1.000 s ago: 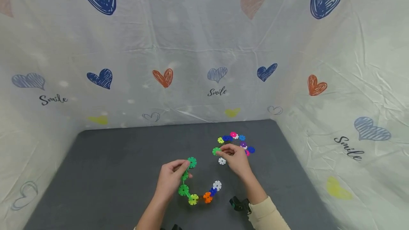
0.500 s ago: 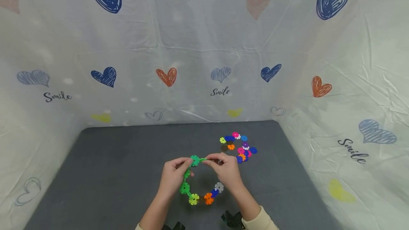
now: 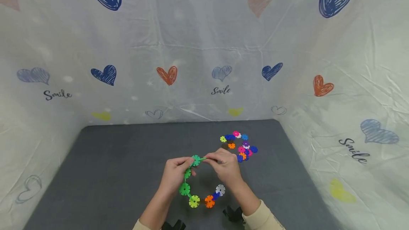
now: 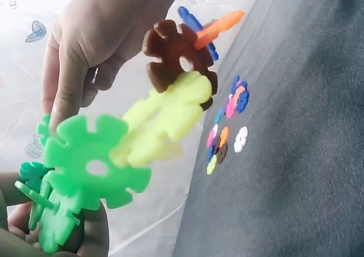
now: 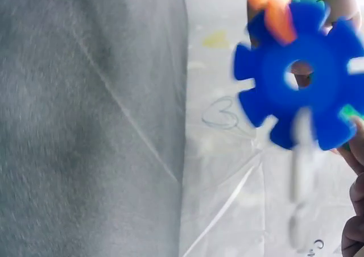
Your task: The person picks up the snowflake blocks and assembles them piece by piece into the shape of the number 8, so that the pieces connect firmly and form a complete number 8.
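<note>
My left hand (image 3: 174,174) pinches the green end of a chain of notched, flower-shaped plastic discs. A darker green disc (image 3: 196,160) sits at its fingertips. Between the thumb and finger of my right hand (image 3: 226,168) is another green disc (image 3: 202,159), seen edge-on and meeting the darker one; how deep the slots engage is hidden. The chain hangs in a curve through green discs, a yellow-green disc (image 3: 194,201), a brown disc (image 4: 165,49), an orange disc (image 3: 209,201), a blue disc (image 5: 261,92) and a white disc (image 3: 220,190) at its free end.
A loose cluster of coloured discs, among them a pink disc (image 3: 235,133) and a blue disc (image 3: 254,149), lies on the dark grey table (image 3: 127,166) at the back right. A pale curtain with printed hearts (image 3: 191,27) surrounds the table's back and sides.
My right hand has carried the green disc leftward from beside the cluster to the darker green disc at my left fingertips. Over the last half second both hands stay nearly in place.
</note>
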`<state>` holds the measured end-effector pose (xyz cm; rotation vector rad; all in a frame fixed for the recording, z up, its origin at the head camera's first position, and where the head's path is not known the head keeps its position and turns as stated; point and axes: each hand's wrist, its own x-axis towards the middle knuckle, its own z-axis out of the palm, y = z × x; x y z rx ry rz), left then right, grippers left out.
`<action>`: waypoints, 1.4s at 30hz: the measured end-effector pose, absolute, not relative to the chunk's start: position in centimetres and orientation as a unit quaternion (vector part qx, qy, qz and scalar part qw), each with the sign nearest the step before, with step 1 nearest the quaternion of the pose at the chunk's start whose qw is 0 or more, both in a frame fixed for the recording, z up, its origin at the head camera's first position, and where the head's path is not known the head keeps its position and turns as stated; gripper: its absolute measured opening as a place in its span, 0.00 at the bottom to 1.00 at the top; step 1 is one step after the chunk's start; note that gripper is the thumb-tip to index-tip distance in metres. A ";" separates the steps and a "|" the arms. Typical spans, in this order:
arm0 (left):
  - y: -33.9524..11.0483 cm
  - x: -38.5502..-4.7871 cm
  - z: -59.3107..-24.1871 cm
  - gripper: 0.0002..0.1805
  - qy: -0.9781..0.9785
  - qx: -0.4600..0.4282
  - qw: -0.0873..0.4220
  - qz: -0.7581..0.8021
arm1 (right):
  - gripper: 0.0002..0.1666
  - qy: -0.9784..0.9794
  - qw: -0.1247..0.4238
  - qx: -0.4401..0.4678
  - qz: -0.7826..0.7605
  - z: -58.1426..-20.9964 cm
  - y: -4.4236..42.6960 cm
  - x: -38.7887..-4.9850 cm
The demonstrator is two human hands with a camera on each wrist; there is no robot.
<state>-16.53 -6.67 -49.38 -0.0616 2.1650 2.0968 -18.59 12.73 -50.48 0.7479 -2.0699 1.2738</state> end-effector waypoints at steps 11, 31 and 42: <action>-6.5 -16.7 -48.6 0.16 0.718 0.035 0.114 0.686 | 0.08 -0.783 0.255 0.304 0.480 -50.2 14.1 -18.7; -8.4 -16.3 -50.3 0.19 0.721 -0.003 0.106 0.685 | 0.11 -0.916 0.098 -0.028 0.387 -55.3 21.8 -22.8; -8.3 -16.3 -50.3 0.20 0.710 -0.011 0.108 0.696 | 0.12 -0.949 0.011 -0.033 0.312 -58.1 18.9 -23.1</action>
